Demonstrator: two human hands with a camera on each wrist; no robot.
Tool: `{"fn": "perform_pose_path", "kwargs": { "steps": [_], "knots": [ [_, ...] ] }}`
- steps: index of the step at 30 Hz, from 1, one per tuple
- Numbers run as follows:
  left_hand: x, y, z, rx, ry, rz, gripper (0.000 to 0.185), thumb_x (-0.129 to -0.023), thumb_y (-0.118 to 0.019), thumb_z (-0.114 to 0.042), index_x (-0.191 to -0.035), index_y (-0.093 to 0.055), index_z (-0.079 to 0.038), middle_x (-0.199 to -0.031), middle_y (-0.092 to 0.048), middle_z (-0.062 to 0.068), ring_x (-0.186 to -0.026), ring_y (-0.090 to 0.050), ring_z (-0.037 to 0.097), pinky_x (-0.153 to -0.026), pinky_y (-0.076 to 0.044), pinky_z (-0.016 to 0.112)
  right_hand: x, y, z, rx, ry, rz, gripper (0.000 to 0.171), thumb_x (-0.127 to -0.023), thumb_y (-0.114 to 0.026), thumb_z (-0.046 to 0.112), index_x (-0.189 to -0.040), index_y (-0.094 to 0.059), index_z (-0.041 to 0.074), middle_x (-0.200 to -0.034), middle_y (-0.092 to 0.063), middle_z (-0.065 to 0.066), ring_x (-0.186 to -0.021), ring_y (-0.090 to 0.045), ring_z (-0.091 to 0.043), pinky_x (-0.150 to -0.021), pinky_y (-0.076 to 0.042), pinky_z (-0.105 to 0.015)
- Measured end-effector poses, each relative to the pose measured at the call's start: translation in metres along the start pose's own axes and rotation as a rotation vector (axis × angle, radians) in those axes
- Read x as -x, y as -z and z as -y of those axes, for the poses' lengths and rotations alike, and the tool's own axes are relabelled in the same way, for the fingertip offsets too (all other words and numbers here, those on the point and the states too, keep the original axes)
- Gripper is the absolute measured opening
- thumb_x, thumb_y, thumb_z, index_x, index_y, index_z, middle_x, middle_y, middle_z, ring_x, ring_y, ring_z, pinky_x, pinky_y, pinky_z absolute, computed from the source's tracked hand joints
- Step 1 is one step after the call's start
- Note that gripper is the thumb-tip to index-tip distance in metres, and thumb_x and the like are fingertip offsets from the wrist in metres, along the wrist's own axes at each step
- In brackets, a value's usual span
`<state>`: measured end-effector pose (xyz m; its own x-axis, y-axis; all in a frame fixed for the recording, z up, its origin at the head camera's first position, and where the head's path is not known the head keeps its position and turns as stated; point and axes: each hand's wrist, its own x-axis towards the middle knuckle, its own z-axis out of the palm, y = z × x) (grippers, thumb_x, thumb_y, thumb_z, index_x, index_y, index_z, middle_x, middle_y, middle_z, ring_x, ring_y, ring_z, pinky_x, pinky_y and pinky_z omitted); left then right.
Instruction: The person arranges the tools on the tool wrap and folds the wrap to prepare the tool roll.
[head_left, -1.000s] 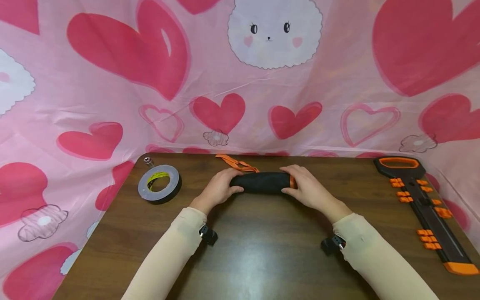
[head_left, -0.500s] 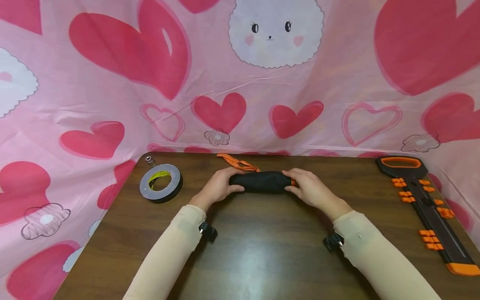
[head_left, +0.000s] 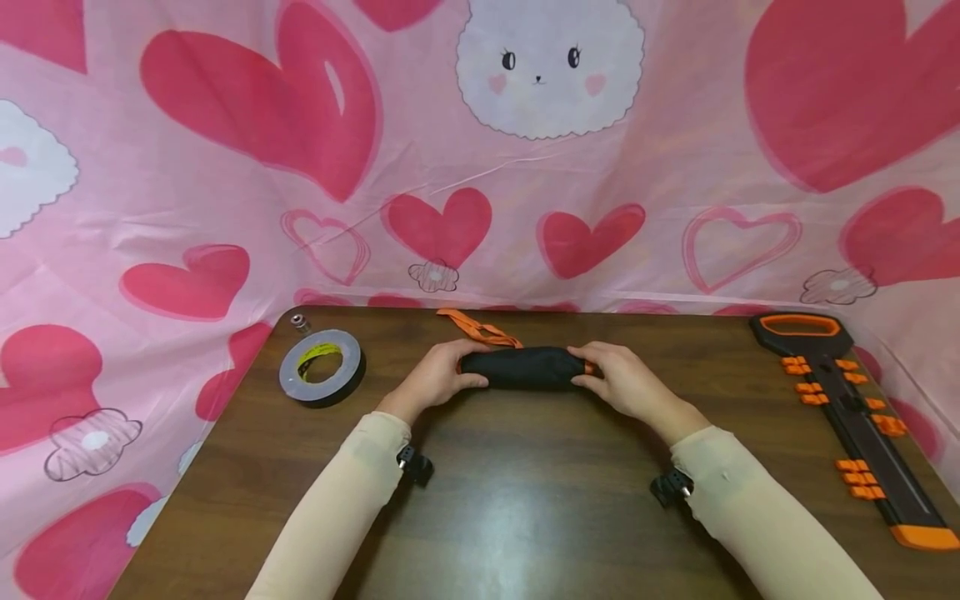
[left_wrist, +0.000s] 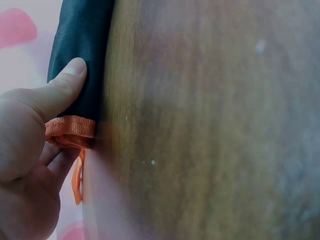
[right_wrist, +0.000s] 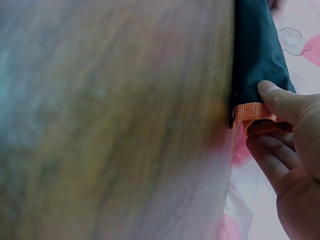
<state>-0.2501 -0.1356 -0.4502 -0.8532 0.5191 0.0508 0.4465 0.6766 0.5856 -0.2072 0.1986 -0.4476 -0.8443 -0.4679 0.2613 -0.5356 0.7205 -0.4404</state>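
A rolled black fabric bundle [head_left: 522, 367] with orange trim lies across the brown table [head_left: 495, 508] near its far edge. My left hand [head_left: 437, 377] grips its left end, thumb on the black cloth [left_wrist: 82, 60] beside the orange webbing [left_wrist: 70, 127]. My right hand [head_left: 621, 379] grips the right end, thumb pressed by the orange edge [right_wrist: 252, 111] of the roll [right_wrist: 257, 55]. An orange strap [head_left: 476, 327] trails from the bundle toward the back edge.
A grey tape roll [head_left: 321, 366] lies at the back left with a small metal piece [head_left: 300, 322] behind it. A long black and orange tool [head_left: 847, 408] runs along the right edge. A pink heart-print cloth [head_left: 480, 150] hangs behind and around the table.
Both hands have stayed on the ends of the roll and drawn slightly closer together; the bundle looks a little shorter and tighter.
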Motion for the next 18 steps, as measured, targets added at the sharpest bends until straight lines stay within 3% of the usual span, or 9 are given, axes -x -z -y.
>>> {"fn": "perform_pose_path", "kwargs": {
  "steps": [10, 13, 17, 18],
  "knots": [
    [-0.001, -0.001, -0.002, -0.024, -0.02, 0.0, 0.054, -0.093, -0.088, -0.025, -0.142, -0.07, -0.011, -0.143, -0.071, 0.013, -0.133, -0.067, 0.032, -0.116, -0.052, 0.049, 0.002, 0.0, 0.002, 0.003, -0.039, 0.01, 0.053, -0.092, -0.086, 0.013, -0.139, -0.069, -0.004, -0.128, -0.075, -0.023, -0.118, -0.072, -0.041, -0.106, -0.057, -0.06],
    [-0.005, -0.008, 0.012, -0.003, -0.051, -0.017, 0.054, -0.093, -0.087, -0.033, -0.141, -0.071, -0.015, -0.142, -0.072, 0.01, -0.132, -0.067, 0.03, -0.116, -0.052, 0.048, 0.002, 0.001, 0.004, 0.0, -0.057, 0.024, 0.054, -0.093, -0.085, 0.014, -0.141, -0.068, -0.003, -0.131, -0.074, -0.023, -0.121, -0.071, -0.042, -0.107, -0.056, -0.06],
    [-0.017, -0.026, 0.052, -0.011, -0.082, -0.024, 0.058, -0.092, -0.086, -0.046, -0.144, -0.069, -0.025, -0.144, -0.07, 0.001, -0.133, -0.066, 0.023, -0.116, -0.052, 0.046, 0.002, 0.002, 0.007, -0.002, -0.071, 0.033, 0.054, -0.094, -0.085, 0.015, -0.142, -0.067, -0.003, -0.134, -0.073, -0.023, -0.124, -0.07, -0.042, -0.109, -0.055, -0.06],
    [-0.018, -0.027, 0.055, -0.021, -0.078, -0.015, 0.059, -0.093, -0.085, -0.046, -0.145, -0.068, -0.025, -0.145, -0.07, 0.001, -0.134, -0.065, 0.023, -0.116, -0.052, 0.046, 0.002, 0.002, 0.007, -0.003, -0.073, 0.033, 0.054, -0.095, -0.084, 0.016, -0.143, -0.067, -0.002, -0.135, -0.073, -0.023, -0.125, -0.07, -0.042, -0.109, -0.055, -0.061]
  ]
}}
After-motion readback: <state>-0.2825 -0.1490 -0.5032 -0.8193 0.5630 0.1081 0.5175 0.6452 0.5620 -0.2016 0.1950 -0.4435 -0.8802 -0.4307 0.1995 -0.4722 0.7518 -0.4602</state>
